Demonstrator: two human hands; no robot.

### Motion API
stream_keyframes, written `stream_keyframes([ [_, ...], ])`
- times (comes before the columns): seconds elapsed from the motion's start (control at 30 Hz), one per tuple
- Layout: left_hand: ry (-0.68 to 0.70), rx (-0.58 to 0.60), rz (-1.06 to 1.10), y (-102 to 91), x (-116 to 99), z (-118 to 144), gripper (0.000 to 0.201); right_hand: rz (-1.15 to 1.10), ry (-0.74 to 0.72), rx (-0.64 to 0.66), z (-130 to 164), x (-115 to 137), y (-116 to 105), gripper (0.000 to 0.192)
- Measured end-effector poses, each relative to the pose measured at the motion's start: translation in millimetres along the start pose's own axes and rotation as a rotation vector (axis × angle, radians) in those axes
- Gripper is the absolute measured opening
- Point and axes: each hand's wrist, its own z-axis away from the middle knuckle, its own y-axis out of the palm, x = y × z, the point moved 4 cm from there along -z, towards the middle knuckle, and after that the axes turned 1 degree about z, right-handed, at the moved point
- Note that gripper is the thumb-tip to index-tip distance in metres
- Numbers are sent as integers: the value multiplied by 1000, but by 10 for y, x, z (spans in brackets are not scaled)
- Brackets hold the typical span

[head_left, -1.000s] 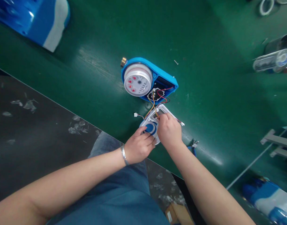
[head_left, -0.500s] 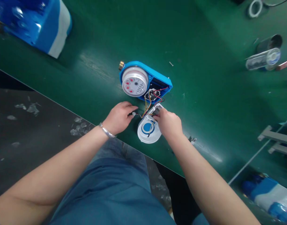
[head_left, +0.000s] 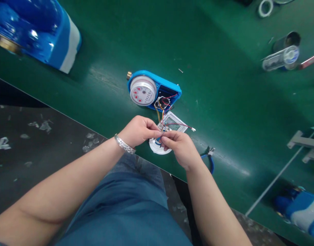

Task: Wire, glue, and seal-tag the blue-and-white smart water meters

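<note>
The left hand (head_left: 138, 131) and the right hand (head_left: 177, 146) meet over the near edge of the green table (head_left: 223, 102). Both hands are curled, with fingertips pinched together on thin colored wires (head_left: 160, 114). The fingers hide just which wire each hand has. Under the hands lies a white cover (head_left: 169, 128) with a clear window and a round end with a blue spot. The wires run from the cover up to a blue water meter (head_left: 153, 90) just behind it. The meter has a white dial with red marks. One red wire with a small white plug (head_left: 193, 129) sticks out to the right. Blue-handled pliers (head_left: 209, 159) lie near the right wrist. A big blue and white meter (head_left: 41, 30) sits far to the left. A clear tube (head_left: 281, 58) lies far to the right.
</note>
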Motion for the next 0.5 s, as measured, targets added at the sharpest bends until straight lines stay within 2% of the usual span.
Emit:
stream_keyframes([
  [0.1,22,-31,16,70,-61,-4,10,-111,38,17,72,3,-23,21],
  [0.27,49,-56,46,195,-77,-46,9,-94,105,4,128,24,-87,34],
  [0.5,73,-59,-18,290,-40,-51,14,-128,126,33,25,-27,-120,26],
])
